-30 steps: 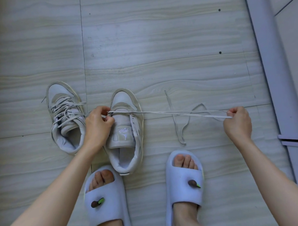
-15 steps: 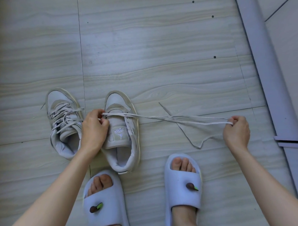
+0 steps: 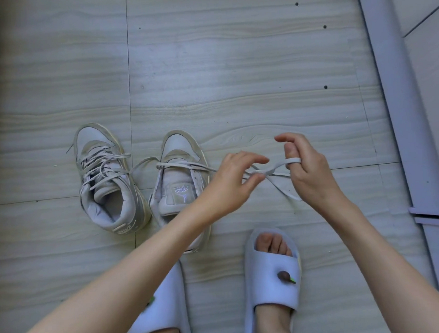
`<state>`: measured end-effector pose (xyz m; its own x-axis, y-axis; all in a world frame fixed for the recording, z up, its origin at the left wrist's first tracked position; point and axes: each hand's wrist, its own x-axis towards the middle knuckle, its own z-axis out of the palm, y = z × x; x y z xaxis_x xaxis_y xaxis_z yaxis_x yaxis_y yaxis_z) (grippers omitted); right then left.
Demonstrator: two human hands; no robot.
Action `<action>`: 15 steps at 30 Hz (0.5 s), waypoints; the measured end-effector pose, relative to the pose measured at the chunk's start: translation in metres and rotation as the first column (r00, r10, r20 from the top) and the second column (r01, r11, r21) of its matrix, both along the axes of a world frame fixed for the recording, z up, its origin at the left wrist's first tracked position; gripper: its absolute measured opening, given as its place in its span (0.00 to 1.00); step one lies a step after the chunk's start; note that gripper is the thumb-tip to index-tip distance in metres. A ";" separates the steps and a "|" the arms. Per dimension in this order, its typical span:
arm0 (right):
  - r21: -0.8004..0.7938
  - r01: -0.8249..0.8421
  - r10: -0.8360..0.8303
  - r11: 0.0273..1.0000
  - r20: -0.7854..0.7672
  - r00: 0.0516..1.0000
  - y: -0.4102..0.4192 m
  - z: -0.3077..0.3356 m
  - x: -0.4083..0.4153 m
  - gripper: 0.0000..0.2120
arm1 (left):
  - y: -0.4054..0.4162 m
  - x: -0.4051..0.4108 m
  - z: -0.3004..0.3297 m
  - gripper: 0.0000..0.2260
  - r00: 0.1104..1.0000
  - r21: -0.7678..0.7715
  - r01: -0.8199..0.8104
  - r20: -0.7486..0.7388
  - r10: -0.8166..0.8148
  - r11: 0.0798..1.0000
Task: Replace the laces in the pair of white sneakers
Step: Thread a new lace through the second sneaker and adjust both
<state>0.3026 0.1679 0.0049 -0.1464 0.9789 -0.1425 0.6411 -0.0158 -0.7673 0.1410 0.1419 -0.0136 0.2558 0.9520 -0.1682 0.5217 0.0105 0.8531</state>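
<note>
Lace [image 3: 268, 170] was held just right of the unlaced sneaker [image 3: 180, 182], still threaded through it: looped over the right hand's [image 3: 310, 173] finger, pinched by the left hand [image 3: 236, 180], probably to even both ends.

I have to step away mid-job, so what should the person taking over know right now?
Left hand: pinches the lace where its strands cross.
Right hand: holds a loop of that lace, hooked around a finger.
Right sneaker: on the floor in front of the slippers; the lace runs only across its lowest eyelets, the upper eyelets are bare.
Left sneaker: beside it, loosely laced all the way up.
Done: the lace is out of most of the right sneaker.
Left: whether this lace is old or new cannot be told; finish this sneaker, then do the other.
</note>
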 end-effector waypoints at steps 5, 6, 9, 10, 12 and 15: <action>-0.051 0.014 -0.019 0.999 -0.106 0.994 -0.002 0.009 -0.003 0.10 | 0.002 0.001 0.006 0.08 0.995 -0.093 0.020 0.102 -0.011 0.995; -0.057 0.014 -0.021 0.998 -0.117 0.993 -0.003 0.009 -0.004 0.10 | 0.002 0.001 0.007 0.05 0.993 -0.106 0.012 0.117 0.001 0.994; -0.065 0.007 -0.015 0.998 -0.119 0.993 -0.004 0.010 -0.008 0.10 | 0.000 -0.002 0.009 0.04 0.989 -0.150 -0.036 0.137 0.057 0.988; -0.068 0.003 -0.011 0.998 -0.113 0.994 -0.004 0.010 -0.009 0.10 | 0.000 -0.003 0.010 0.07 0.988 -0.153 -0.048 0.136 0.069 0.987; -0.075 -0.005 -0.003 0.997 -0.099 0.995 -0.005 0.011 -0.010 0.11 | 0.001 -0.004 0.012 0.10 0.987 -0.137 -0.049 0.148 0.069 0.989; -0.084 -0.020 0.014 0.996 -0.080 0.997 -0.006 0.013 -0.012 0.11 | 0.002 -0.003 0.014 0.09 0.986 -0.118 -0.031 0.162 0.050 0.993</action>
